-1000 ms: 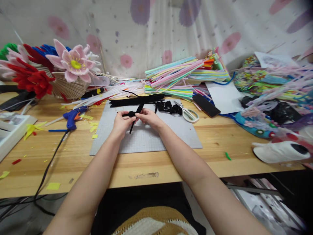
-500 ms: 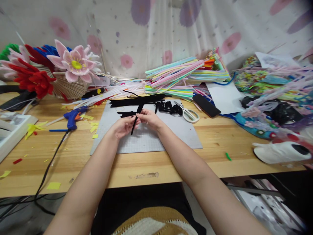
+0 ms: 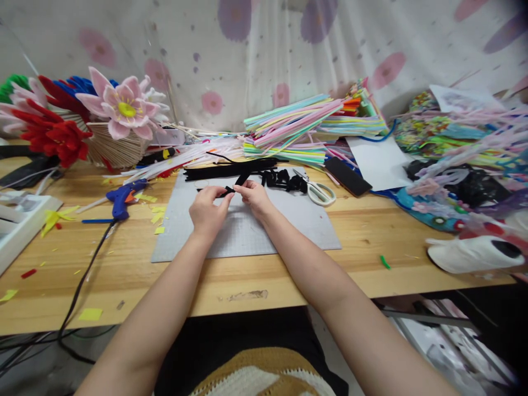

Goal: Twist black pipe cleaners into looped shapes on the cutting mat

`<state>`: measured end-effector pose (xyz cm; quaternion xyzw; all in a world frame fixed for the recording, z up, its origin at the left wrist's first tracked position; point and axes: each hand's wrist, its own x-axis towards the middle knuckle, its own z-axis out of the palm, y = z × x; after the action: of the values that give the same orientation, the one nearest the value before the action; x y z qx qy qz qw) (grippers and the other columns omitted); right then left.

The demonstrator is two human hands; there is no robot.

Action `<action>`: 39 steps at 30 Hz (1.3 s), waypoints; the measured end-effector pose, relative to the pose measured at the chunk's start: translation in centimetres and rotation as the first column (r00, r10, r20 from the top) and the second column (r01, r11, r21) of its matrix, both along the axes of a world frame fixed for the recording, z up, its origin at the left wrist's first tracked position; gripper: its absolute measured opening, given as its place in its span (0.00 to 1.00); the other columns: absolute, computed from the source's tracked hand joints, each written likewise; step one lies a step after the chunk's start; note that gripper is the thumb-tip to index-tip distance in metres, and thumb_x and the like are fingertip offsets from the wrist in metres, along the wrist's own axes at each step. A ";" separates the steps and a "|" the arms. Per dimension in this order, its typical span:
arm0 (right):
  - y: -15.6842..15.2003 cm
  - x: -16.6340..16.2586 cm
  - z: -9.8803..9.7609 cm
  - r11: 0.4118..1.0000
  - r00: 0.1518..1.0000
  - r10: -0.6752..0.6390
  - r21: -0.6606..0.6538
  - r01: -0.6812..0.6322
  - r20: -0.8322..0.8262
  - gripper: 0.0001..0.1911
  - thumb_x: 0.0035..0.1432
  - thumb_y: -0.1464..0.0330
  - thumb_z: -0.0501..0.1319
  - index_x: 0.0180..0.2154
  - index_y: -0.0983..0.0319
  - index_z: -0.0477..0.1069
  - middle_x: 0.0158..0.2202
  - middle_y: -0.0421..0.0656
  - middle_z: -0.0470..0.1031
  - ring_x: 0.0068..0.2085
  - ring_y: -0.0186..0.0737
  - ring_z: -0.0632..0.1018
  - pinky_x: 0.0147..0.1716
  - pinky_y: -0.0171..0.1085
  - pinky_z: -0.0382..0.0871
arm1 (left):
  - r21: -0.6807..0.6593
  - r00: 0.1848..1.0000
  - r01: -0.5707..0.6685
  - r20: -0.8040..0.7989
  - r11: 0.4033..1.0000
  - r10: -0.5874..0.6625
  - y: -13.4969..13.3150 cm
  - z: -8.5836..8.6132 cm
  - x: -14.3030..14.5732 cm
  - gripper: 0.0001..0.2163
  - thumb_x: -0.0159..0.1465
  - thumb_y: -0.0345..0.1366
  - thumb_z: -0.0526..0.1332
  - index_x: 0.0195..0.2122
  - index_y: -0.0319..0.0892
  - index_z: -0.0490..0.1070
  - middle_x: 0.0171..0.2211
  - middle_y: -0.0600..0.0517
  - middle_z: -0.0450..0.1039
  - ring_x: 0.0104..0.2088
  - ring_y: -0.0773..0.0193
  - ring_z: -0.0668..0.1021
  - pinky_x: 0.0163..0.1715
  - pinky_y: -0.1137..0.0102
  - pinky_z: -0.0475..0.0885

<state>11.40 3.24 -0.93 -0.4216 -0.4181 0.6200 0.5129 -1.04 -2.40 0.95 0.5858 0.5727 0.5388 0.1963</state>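
Note:
My left hand and my right hand meet over the grey cutting mat, both pinching a black pipe cleaner between thumb and fingers. Its free end sticks up and back toward a bundle of black pipe cleaners lying across the mat's far edge. Several bent black pieces lie just right of my hands. White-handled scissors rest at the mat's far right corner.
A blue glue gun with its black cord lies left of the mat among yellow scraps. Pipe-cleaner flowers stand at the back left. Pastel pipe cleaner stacks fill the back. A white tray sits far left.
The hanging lower end of the black pipe cleaner has been drawn up between my fingers. My left hand turned its back upward and both hands shifted slightly away from me.

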 end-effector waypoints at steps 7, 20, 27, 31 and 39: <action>-0.3 -0.2 0.0 0.996 0.998 0.052 0.072 -0.055 0.047 0.22 0.33 0.58 0.69 0.19 0.62 0.57 0.16 0.31 0.55 0.19 0.23 0.55 0.19 0.31 0.43 | -0.098 0.995 -0.023 -0.103 0.995 0.013 0.3 -0.3 0.6 0.07 0.55 0.41 0.63 0.30 0.45 0.76 0.35 0.49 0.75 0.37 0.59 0.74 0.40 0.67 0.65; -0.6 0.6 0.5 0.951 0.957 0.282 0.111 -0.289 0.073 0.19 0.34 0.61 0.69 0.20 0.63 0.62 0.17 0.33 0.62 0.18 0.23 0.57 0.19 0.31 0.44 | -0.445 0.553 0.721 0.832 0.531 -0.052 1.2 0.2 -1.3 0.04 0.59 0.27 0.59 0.27 0.35 0.71 0.24 0.52 0.70 0.24 0.73 0.72 0.29 0.75 0.71; 0.0 0.0 -0.3 0.982 0.987 0.083 0.156 -0.104 0.136 0.19 0.34 0.60 0.68 0.18 0.62 0.58 0.16 0.32 0.58 0.20 0.25 0.58 0.21 0.32 0.49 | -0.377 0.914 0.362 0.321 0.852 -0.246 0.8 -0.6 0.7 0.11 0.47 0.31 0.67 0.30 0.38 0.67 0.27 0.54 0.69 0.29 0.67 0.73 0.34 0.68 0.70; 0.1 -0.2 -0.3 0.985 0.987 0.041 0.160 -0.066 0.155 0.19 0.33 0.60 0.67 0.19 0.62 0.58 0.17 0.32 0.58 0.22 0.26 0.61 0.23 0.32 0.51 | -0.237 0.977 0.027 -0.200 0.971 -0.076 0.7 -1.0 1.0 0.10 0.51 0.40 0.64 0.30 0.40 0.70 0.31 0.49 0.73 0.34 0.62 0.74 0.38 0.66 0.67; 0.1 0.4 -0.1 0.986 0.991 0.083 0.135 -0.096 0.102 0.21 0.33 0.60 0.69 0.19 0.62 0.59 0.16 0.32 0.58 0.20 0.24 0.56 0.20 0.32 0.46 | -0.227 0.994 0.105 0.008 0.968 -0.106 0.7 -0.6 0.6 0.10 0.56 0.39 0.60 0.31 0.38 0.75 0.32 0.47 0.76 0.34 0.61 0.76 0.37 0.66 0.70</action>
<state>11.79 3.33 -1.02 -0.3947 -0.5033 0.5906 0.4920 -0.47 -1.72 0.34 0.5903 0.5991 0.4572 0.2891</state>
